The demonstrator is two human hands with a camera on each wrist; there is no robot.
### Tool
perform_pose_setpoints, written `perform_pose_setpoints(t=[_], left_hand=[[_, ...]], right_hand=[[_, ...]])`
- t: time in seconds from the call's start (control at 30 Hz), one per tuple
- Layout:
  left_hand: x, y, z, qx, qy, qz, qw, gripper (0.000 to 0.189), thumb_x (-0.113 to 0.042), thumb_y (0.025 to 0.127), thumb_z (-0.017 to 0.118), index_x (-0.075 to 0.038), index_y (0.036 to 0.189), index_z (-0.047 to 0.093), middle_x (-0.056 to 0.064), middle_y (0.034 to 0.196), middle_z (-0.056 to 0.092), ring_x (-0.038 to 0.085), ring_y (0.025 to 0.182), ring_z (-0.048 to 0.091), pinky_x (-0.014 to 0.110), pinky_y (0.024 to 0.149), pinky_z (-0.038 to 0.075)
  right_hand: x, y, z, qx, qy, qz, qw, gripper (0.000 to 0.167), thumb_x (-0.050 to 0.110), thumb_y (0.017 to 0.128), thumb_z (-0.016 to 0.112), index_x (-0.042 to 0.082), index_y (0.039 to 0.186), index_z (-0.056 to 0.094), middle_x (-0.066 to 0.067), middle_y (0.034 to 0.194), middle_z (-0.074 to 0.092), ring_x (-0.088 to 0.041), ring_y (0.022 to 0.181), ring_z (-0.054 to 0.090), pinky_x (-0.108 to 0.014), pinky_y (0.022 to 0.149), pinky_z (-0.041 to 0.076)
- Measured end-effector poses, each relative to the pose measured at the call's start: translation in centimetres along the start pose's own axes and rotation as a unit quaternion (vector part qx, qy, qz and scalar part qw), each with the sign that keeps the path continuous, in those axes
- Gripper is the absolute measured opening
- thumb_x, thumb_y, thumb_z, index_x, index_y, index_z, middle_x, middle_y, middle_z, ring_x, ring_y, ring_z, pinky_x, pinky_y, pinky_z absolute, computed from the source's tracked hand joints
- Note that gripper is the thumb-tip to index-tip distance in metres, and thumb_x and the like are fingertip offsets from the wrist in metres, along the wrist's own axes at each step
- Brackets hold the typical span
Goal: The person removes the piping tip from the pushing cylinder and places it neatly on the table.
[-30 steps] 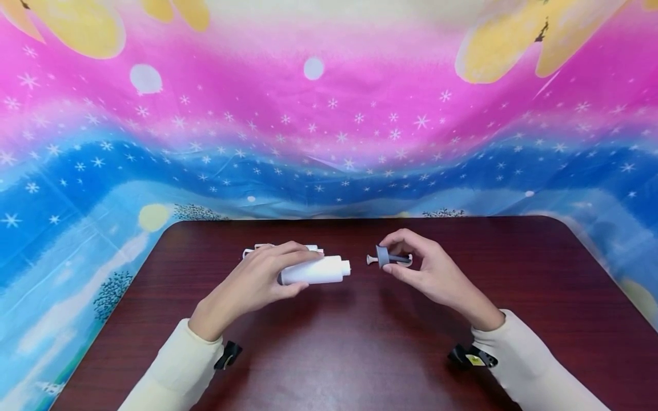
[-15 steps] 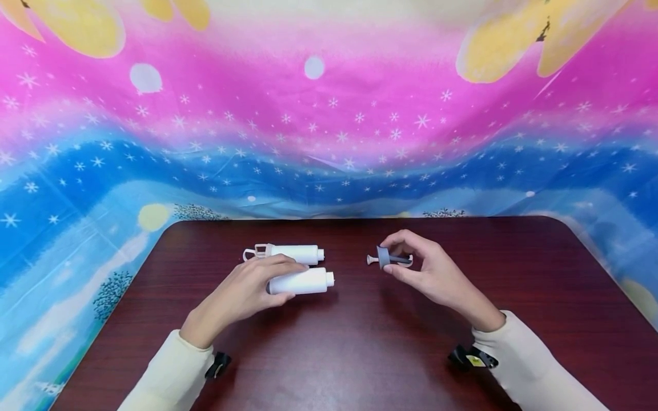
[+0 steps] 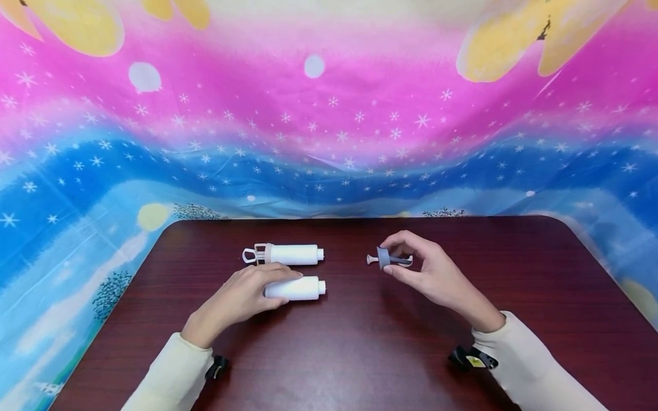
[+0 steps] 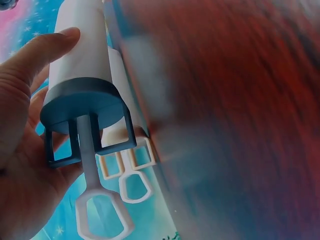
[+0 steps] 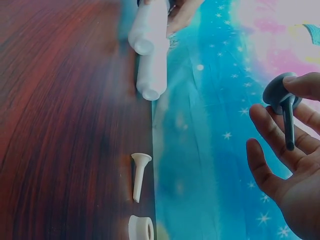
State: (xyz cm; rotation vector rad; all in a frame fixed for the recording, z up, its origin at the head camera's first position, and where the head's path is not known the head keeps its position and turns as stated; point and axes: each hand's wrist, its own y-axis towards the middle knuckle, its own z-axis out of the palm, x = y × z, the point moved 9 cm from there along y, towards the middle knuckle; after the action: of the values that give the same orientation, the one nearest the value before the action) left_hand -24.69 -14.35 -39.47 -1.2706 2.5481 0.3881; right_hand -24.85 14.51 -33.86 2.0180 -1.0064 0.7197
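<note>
My left hand [image 3: 245, 291] holds a white syringe [image 3: 295, 288] with its thumb and fingers round the barrel, short tip pointing right. The left wrist view shows its dark grey flange [image 4: 80, 100] and the pale loop handle [image 4: 105, 215]. Whether this syringe touches the table, I cannot tell. Behind it lies a second white syringe [image 3: 297, 254] with a beige flange and white loop. My right hand [image 3: 429, 265] pinches a dark grey funnel-shaped piece [image 5: 281, 95] by its wide end, thin stem pointing toward the palm. Close by on the table lies a white funnel-shaped piece [image 5: 139, 175].
A white ring-shaped piece [image 5: 141, 229] lies near the white funnel-shaped piece. The dark red wooden table [image 3: 339, 354] meets a printed cloth backdrop [image 3: 329, 137] along its far edge.
My left hand has brought the held syringe back toward the near left and lower, uncovering the second syringe behind it. The right hand and its grey piece have hardly moved.
</note>
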Motion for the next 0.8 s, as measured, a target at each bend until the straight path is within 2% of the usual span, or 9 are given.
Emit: perform_pose_setpoints(t=[0.13,0.37,0.8], left_hand=[[0.5,0.0,0.3,0.005,0.000,-0.006,1.0000,0.047,-0.027,0.091,0.082,-0.031,0.136,0.070,-0.010,0.135,0.070,0.015,0.124,0.067,0.044,0.095,0.056],[1.1,0.0,0.5,0.000,-0.001,-0.017,0.9999,0.047,-0.026,0.091,0.082,-0.033,0.136,0.070,-0.012,0.135,0.070,0.016,0.124,0.067,0.044,0.093,0.056],[1.8,0.0,0.8,0.013,-0.007,-0.037,0.9992,0.048,-0.025,0.092,0.082,-0.033,0.138,0.069,-0.009,0.136,0.070,0.019,0.129,0.065,0.047,0.098,0.055]], right_hand=[[-0.1,0.0,0.0,0.000,0.000,0.004,1.0000,0.030,0.005,0.092,0.078,0.016,0.118,0.068,0.002,0.094,0.074,-0.006,0.084,0.068,-0.027,0.063,0.048],[-0.2,0.1,0.1,0.001,0.002,-0.002,1.0000,0.030,0.003,0.092,0.077,0.015,0.119,0.068,0.003,0.095,0.074,-0.006,0.085,0.068,-0.027,0.064,0.050],[-0.2,0.1,0.1,0.003,0.003,-0.012,0.9999,0.030,0.002,0.092,0.077,0.014,0.118,0.068,0.002,0.096,0.074,-0.006,0.086,0.069,-0.026,0.066,0.051]])
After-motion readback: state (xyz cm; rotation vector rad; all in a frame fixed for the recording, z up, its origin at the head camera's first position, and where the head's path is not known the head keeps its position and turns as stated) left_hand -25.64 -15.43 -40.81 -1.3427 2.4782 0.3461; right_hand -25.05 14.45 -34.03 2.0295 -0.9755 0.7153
